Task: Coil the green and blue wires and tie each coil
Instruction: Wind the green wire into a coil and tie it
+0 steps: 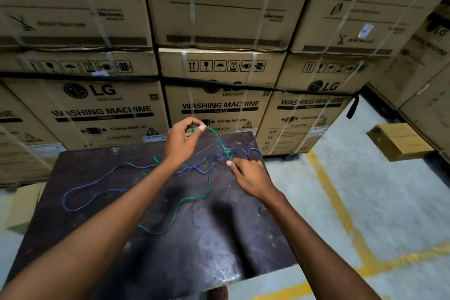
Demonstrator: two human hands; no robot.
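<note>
Left hand (pixel 181 140): raised above the table, thumb and forefinger pinching the green wire (pixel 218 140) near its end.
Right hand (pixel 250 175): lower, fingertips pinching the same wire further along — a short span runs between the two hands.
Green wire: the rest trails loose across the dark table (pixel 207 238), uncoiled.
Blue wire (pixel 97 184): lying in slack loops on the table, crossing under the green one — untied.
Behind: stacked washing machine cartons (pixel 221 105).
</note>
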